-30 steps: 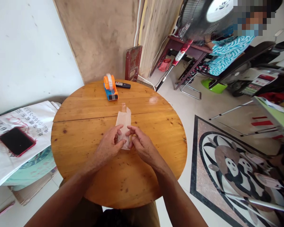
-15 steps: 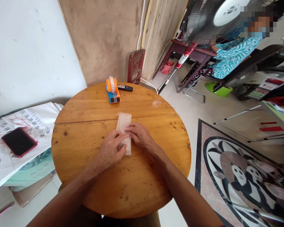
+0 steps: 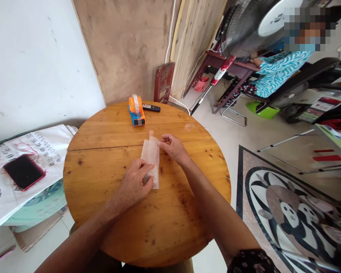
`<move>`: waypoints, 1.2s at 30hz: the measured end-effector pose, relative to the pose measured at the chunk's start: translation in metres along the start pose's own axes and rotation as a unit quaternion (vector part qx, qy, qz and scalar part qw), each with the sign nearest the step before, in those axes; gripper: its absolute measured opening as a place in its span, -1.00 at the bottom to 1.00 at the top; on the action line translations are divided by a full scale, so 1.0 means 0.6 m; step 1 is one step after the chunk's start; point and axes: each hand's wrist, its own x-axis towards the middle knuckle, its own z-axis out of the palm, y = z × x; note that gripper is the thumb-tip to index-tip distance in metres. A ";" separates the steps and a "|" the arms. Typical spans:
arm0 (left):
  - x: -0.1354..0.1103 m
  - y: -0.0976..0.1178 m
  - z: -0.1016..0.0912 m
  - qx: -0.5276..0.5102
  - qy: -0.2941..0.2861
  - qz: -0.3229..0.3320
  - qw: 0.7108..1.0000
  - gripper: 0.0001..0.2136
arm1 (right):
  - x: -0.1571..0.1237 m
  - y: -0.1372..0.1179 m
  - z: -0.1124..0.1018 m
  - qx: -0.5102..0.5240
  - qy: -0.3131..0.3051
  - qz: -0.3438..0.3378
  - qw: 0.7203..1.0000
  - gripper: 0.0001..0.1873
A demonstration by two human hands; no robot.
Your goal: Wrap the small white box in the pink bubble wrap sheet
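Observation:
A strip of whitish translucent wrap, which looks like bubble wrap, lies lengthwise on the round wooden table. Its two layers are fanned apart at the far end, where a small tab, probably clear tape, sticks out. My left hand is curled over the near part, thumb and forefinger closing on it. At the upper right edge, my right hand pinches the top layer between thumb and fingertips. Whether anything lies inside the wrap cannot be made out.
Toward the table's back stand an orange and blue tape dispenser and a dark remote-like object. A phone rests on white sacks at left. Behind are a wooden chair, a standing fan and a seated person.
My right hand has moved up and slightly right, bringing the wrap's top layer with it, so its far end now spreads apart. My left hand stays on the near part.

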 end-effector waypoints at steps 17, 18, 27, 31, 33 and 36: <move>0.001 0.006 -0.001 0.001 0.007 -0.002 1.000 -0.69 | 0.033 -0.045 -0.002 0.028 -0.170 0.142 0.975 -0.78; 0.002 0.007 -0.001 -0.001 0.006 -0.003 1.000 -0.70 | 0.034 -0.043 0.003 0.037 -0.171 0.138 0.975 -0.76; 0.003 0.011 -0.004 -0.002 0.001 -0.007 1.000 -0.71 | 0.039 -0.031 0.016 0.114 -0.195 0.171 0.959 -0.67; 0.004 0.014 -0.007 0.003 -0.004 -0.008 1.000 -0.72 | 0.037 -0.029 0.026 0.146 -0.189 0.142 0.961 -0.65; 0.004 0.016 -0.008 0.015 -0.004 -0.005 1.000 -0.72 | 0.036 -0.026 0.031 0.146 -0.177 0.122 0.966 -0.65; 0.003 0.020 -0.010 0.059 0.001 0.009 0.998 -0.74 | 0.036 -0.021 0.039 0.135 -0.155 0.088 0.975 -0.67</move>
